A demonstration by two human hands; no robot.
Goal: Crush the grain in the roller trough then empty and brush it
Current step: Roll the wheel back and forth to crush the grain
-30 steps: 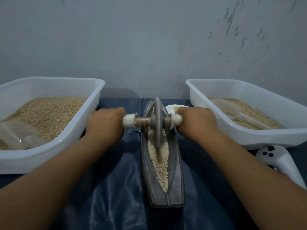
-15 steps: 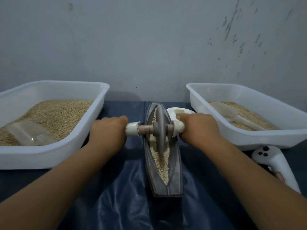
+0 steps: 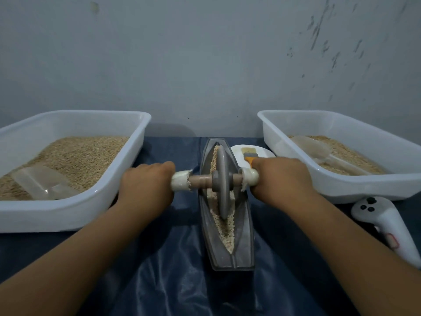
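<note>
Two white tubs sit on the dark-covered surface (image 3: pixel 159 281). The left tub (image 3: pixel 75 215) holds a deep bed of tan grain with a clear scoop (image 3: pixel 38 182) lying in it; the right tub (image 3: pixel 364 190) holds a thinner layer of grain and another clear scoop (image 3: pixel 314 149). Between them the grey roller trough (image 3: pixel 227 254) lies lengthwise, away from the person, with crushed grain (image 3: pixel 224 226) along its groove. The roller wheel (image 3: pixel 222 185) stands upright in the groove near the trough's middle. The left hand (image 3: pixel 145 188) is clenched round the left end of the axle and the right hand (image 3: pixel 282 179) round the right end, each in a full grip. A small white dish (image 3: pixel 262 152) with an orange-handled brush (image 3: pixel 247 155) sits just beyond the right hand.

Against the earlier frames, the wheel has come back toward the person along the groove, uncovering grain at the far end.

Open cloth lies in front of the trough's near end; a white controller (image 3: pixel 385 224) rests near the right tub.
</note>
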